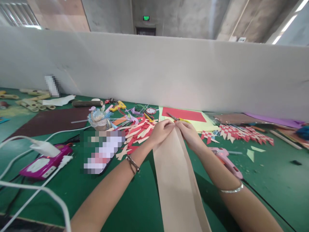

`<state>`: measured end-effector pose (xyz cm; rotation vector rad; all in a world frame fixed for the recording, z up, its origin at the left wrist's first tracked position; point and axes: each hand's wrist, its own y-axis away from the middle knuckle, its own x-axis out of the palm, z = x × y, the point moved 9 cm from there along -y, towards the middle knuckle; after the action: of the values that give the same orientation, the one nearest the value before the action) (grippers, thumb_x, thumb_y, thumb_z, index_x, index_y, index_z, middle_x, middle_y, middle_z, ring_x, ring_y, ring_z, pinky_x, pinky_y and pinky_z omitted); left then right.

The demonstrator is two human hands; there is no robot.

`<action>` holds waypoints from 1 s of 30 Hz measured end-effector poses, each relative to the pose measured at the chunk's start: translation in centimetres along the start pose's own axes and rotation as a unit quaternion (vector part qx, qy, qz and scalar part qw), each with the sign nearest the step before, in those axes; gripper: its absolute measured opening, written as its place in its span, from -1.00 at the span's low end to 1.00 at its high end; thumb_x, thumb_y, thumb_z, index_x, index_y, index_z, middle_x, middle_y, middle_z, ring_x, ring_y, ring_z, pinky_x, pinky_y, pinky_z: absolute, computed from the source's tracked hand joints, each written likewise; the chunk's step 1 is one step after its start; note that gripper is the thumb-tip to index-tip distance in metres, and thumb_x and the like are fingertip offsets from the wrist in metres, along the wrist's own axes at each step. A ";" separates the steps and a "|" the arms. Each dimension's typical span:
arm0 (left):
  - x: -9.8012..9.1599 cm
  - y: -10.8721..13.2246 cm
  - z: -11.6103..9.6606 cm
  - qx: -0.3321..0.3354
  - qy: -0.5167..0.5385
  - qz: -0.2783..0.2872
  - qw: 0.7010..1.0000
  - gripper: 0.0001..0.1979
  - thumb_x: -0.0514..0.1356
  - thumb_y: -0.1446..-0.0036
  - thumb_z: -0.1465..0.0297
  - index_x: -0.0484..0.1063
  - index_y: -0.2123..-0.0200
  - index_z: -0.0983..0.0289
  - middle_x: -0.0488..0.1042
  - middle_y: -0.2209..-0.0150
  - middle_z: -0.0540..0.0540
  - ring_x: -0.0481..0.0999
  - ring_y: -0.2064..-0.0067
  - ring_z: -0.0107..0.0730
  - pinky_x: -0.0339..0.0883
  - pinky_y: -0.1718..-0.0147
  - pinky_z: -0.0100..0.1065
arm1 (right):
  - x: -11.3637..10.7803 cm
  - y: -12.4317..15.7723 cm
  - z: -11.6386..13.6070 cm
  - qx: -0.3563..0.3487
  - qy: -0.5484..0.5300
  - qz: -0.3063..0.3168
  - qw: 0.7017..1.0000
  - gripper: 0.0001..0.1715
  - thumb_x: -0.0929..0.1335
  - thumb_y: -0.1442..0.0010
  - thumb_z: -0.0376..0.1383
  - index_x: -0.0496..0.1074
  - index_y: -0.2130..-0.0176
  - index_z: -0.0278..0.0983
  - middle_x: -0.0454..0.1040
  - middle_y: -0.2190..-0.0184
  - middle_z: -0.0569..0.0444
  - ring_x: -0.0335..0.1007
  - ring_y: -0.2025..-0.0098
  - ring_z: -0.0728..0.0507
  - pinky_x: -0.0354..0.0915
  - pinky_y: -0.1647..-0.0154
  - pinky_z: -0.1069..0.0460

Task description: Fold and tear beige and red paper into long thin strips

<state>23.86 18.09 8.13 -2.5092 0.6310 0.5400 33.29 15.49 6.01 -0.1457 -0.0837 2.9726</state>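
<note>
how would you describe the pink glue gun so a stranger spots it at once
On the green table, find the long tan paper strip pinched at its far end by the left hand and right hand. Right of the right forearm lies the glue gun. It is pale pink and pistol-shaped, unlike the flat red-and-white woven pieces behind it.

The brown paper strip [176,174] is long and plain, kraft-coloured, with straight edges. A lengthwise line runs down near its right edge, where a second layer seems to show. It lies just left of the pink glue gun [225,160]. From a point beyond the gun it runs back toward the wearer and out of the bottom of the view. Its far end, up and left of the gun, is pinched between the left hand [161,130] and the right hand [190,133], whose fingertips meet on it.
</note>
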 end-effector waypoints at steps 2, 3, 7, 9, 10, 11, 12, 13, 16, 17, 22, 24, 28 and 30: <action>0.0 0.1 -0.3 0.006 0.005 0.039 0.999 -0.75 0.03 -0.10 0.25 0.23 0.51 0.27 0.27 0.51 -0.05 0.28 0.45 -0.47 0.14 0.45 -0.45 | -0.3 -0.1 0.2 -0.007 0.024 0.010 1.000 -0.68 0.28 0.02 -0.10 0.14 0.60 -0.24 0.01 0.71 0.28 -0.08 0.66 0.06 -0.11 0.66 0.12; -0.1 0.1 -0.4 0.006 0.006 0.053 0.999 -0.75 0.04 -0.09 0.24 0.24 0.52 0.28 0.26 0.52 -0.06 0.27 0.47 -0.48 0.13 0.47 -0.46 | -0.4 -0.1 0.4 -0.011 0.036 0.016 0.999 -0.69 0.28 0.01 -0.12 0.16 0.60 -0.24 0.02 0.72 0.28 -0.07 0.67 0.06 -0.12 0.66 0.12; -0.2 0.0 -0.3 0.007 0.002 0.071 0.997 -0.72 0.02 -0.11 0.22 0.27 0.51 0.28 0.26 0.53 -0.05 0.24 0.49 -0.48 0.09 0.50 -0.46 | -0.7 0.0 1.2 -0.036 0.075 0.034 0.996 -0.69 0.32 0.02 -0.16 0.19 0.64 -0.26 0.09 0.74 0.27 -0.04 0.67 0.07 -0.09 0.63 0.12; -0.1 -0.1 -0.1 0.009 -0.002 0.059 0.998 -0.72 -0.01 -0.13 0.23 0.24 0.53 0.27 0.24 0.54 -0.05 0.24 0.48 -0.47 0.08 0.49 -0.45 | -0.7 0.1 1.5 -0.042 0.082 0.041 0.995 -0.67 0.32 0.02 -0.17 0.18 0.65 -0.26 0.11 0.74 0.26 -0.03 0.66 0.07 -0.08 0.63 0.11; 0.0 -0.2 -0.1 0.009 -0.005 0.048 0.999 -0.72 -0.02 -0.14 0.25 0.21 0.54 0.27 0.21 0.55 -0.05 0.23 0.48 -0.47 0.07 0.48 -0.45 | -0.6 0.1 1.6 -0.042 0.081 0.045 0.995 -0.65 0.32 0.02 -0.16 0.18 0.66 -0.26 0.11 0.74 0.26 -0.03 0.66 0.07 -0.08 0.63 0.11; 0.0 -0.2 0.0 0.008 -0.008 0.035 0.999 -0.72 -0.03 -0.14 0.26 0.17 0.56 0.26 0.19 0.56 -0.06 0.22 0.47 -0.46 0.07 0.47 -0.44 | -0.5 0.2 1.6 -0.040 0.078 0.049 0.995 -0.63 0.31 0.00 -0.14 0.16 0.67 -0.26 0.10 0.73 0.25 -0.03 0.67 0.07 -0.07 0.63 0.11; 0.1 -0.3 0.1 0.006 -0.011 0.020 1.000 -0.73 -0.04 -0.15 0.28 0.14 0.56 0.26 0.17 0.57 -0.06 0.22 0.47 -0.45 0.06 0.47 -0.43 | -0.3 0.2 1.5 -0.037 0.072 0.049 0.995 -0.61 0.29 -0.01 -0.12 0.14 0.67 -0.25 0.08 0.73 0.25 -0.04 0.67 0.07 -0.08 0.64 0.11; 0.2 -0.2 0.2 0.003 -0.012 0.007 1.000 -0.73 -0.05 -0.15 0.30 0.12 0.57 0.25 0.15 0.57 -0.06 0.22 0.46 -0.45 0.06 0.46 -0.43 | -0.2 0.2 1.5 -0.033 0.066 0.047 0.996 -0.58 0.27 -0.03 -0.09 0.11 0.68 -0.25 0.04 0.73 0.26 -0.05 0.68 0.08 -0.08 0.65 0.11; 0.4 0.0 0.3 -0.006 -0.009 -0.019 1.000 -0.73 -0.07 -0.16 0.32 0.09 0.57 0.25 0.16 0.57 -0.06 0.23 0.46 -0.44 0.07 0.45 -0.43 | -0.1 0.2 1.1 -0.022 0.048 0.031 0.998 -0.53 0.24 -0.04 -0.04 0.04 0.68 -0.23 -0.04 0.74 0.27 -0.11 0.69 0.08 -0.12 0.68 0.11; 0.5 0.1 0.3 -0.008 -0.006 -0.024 1.000 -0.73 -0.07 -0.16 0.32 0.09 0.57 0.25 0.16 0.57 -0.06 0.24 0.46 -0.44 0.07 0.45 -0.43 | -0.1 0.1 0.9 -0.017 0.044 0.025 0.999 -0.52 0.24 -0.04 -0.03 0.03 0.68 -0.23 -0.05 0.74 0.27 -0.13 0.70 0.08 -0.13 0.68 0.10; 0.8 0.4 0.4 -0.021 0.008 -0.043 0.999 -0.70 -0.08 -0.17 0.30 0.10 0.59 0.26 0.15 0.59 -0.07 0.22 0.48 -0.46 0.06 0.46 -0.42 | 0.0 -0.1 0.3 -0.003 0.021 0.024 0.999 -0.54 0.28 -0.02 -0.03 0.07 0.66 -0.23 -0.04 0.74 0.28 -0.15 0.70 0.09 -0.14 0.69 0.12; 0.8 0.4 0.5 -0.027 0.013 -0.049 0.998 -0.70 -0.07 -0.17 0.31 0.07 0.60 0.25 0.12 0.61 -0.08 0.20 0.49 -0.47 0.04 0.47 -0.43 | -0.1 -0.1 0.3 0.001 0.011 0.026 1.000 -0.56 0.29 -0.01 -0.07 0.07 0.67 -0.24 -0.03 0.75 0.28 -0.14 0.70 0.09 -0.14 0.70 0.13; 0.6 0.4 0.8 -0.041 0.022 -0.063 0.997 -0.69 -0.05 -0.16 0.33 0.04 0.62 0.25 0.09 0.62 -0.08 0.18 0.51 -0.48 0.04 0.50 -0.44 | 0.2 0.1 0.2 0.011 -0.006 0.033 0.999 -0.59 0.28 -0.01 -0.12 0.09 0.69 -0.24 0.01 0.77 0.28 -0.15 0.73 0.11 -0.16 0.73 0.13; 0.5 0.4 1.0 -0.047 0.023 -0.073 0.996 -0.69 -0.05 -0.15 0.33 0.05 0.62 0.25 0.08 0.62 -0.08 0.17 0.51 -0.48 0.03 0.50 -0.44 | 0.5 0.1 0.0 0.016 -0.012 0.037 0.999 -0.61 0.29 0.00 -0.13 0.10 0.68 -0.24 0.02 0.78 0.28 -0.15 0.75 0.11 -0.17 0.74 0.13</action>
<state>23.81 18.19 7.02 -2.6372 0.4444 0.4678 32.77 15.46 6.00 -0.1113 -0.0353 3.0483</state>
